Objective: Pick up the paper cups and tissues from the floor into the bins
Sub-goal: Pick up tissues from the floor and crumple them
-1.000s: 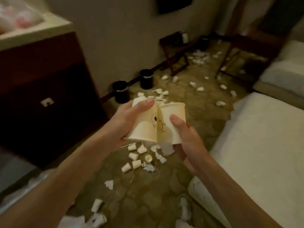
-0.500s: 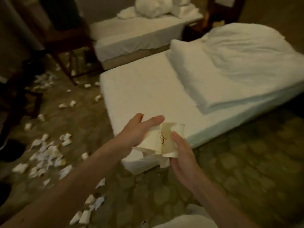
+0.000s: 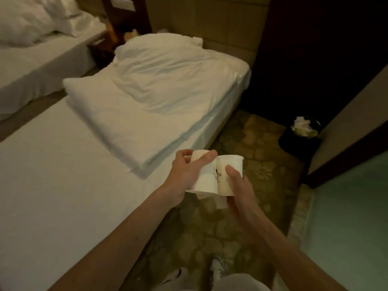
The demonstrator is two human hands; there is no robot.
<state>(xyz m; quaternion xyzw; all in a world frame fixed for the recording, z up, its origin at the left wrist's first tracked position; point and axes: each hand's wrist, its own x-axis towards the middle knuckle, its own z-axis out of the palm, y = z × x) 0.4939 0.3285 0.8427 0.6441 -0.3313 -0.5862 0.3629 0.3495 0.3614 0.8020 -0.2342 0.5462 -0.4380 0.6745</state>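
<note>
My left hand grips a white paper cup, with the thumb and fingers curled round its rim end. My right hand holds a second white paper cup pressed against the first one, thumb across its side. A scrap of tissue hangs below the two cups. Both hands are in front of me above the patterned floor, beside the bed's edge. A black bin holding crumpled tissues stands on the floor at the right, by the wall corner.
A white bed with a folded duvet fills the left. A second bed lies behind it. A wall with a dark baseboard and a green surface bound the right. Patterned floor runs to the bin.
The view has swung from the littered floor and two black bins, across the beds, to a different bin at the right. Both hands keep the same hold on the cups.
</note>
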